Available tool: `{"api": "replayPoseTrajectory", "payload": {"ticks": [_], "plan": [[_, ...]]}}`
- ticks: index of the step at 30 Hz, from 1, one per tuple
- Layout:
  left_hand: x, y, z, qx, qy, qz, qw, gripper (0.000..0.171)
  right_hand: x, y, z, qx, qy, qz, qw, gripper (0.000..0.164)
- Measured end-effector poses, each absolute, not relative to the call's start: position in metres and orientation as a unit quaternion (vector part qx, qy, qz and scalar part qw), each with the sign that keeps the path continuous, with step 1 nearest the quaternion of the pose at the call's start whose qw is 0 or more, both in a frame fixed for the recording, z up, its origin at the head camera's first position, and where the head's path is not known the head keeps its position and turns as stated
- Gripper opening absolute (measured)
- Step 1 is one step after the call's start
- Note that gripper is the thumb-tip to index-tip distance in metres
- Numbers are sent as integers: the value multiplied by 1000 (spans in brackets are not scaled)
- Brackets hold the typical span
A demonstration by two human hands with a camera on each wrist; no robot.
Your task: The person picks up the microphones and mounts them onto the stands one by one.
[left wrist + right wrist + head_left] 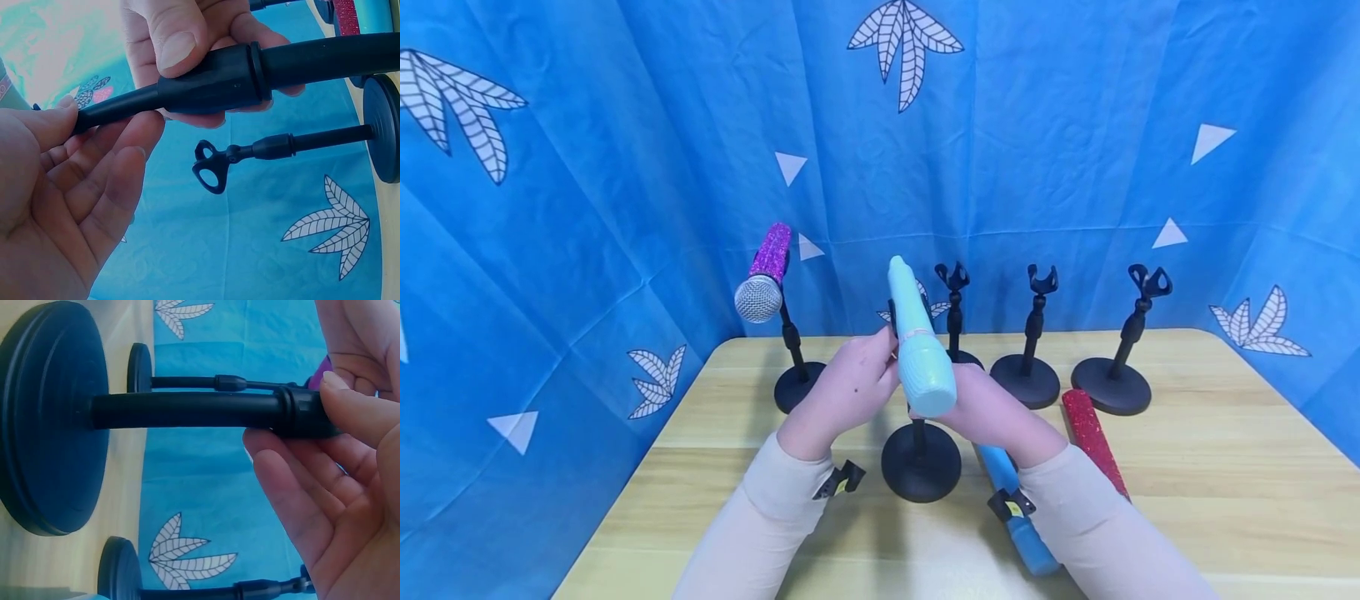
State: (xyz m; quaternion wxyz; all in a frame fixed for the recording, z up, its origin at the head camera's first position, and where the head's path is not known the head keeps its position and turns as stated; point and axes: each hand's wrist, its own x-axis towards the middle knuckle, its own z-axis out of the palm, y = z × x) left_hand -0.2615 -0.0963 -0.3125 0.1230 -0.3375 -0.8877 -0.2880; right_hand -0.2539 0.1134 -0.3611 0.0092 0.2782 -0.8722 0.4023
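A mint-green microphone [917, 333] lies tilted in the clip of a black desk stand, its head toward me. The stand's round base [921, 463] is on the table. My left hand [853, 379] pinches the thin upper rod [119, 107] between thumb and fingers. Just below, my right hand [988, 404] grips the thicker collar [212, 81] of the same stand, thumb on top and fingers beneath. In the right wrist view, the lower pole [187, 410] runs straight from the collar to the base. From the head view, the microphone hides part of both hands.
At the left, a purple glitter microphone [772, 254] rests on another stand. Three stands with bare clips, including the rightmost stand [1123, 342], line the back. A blue microphone [1033, 546] and a red glitter handle [1093, 442] lie partly under my right arm. Blue curtain [1045, 100] surrounds the table.
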Motion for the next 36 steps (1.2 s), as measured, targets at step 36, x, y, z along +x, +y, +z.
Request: {"api": "replayPoseTrajectory", "payload": {"ticks": [36], "plan": [[-263, -95, -312, -344, -887, -281, 129, 25, -256, 120, -359, 252, -868, 426, -36, 46]]}}
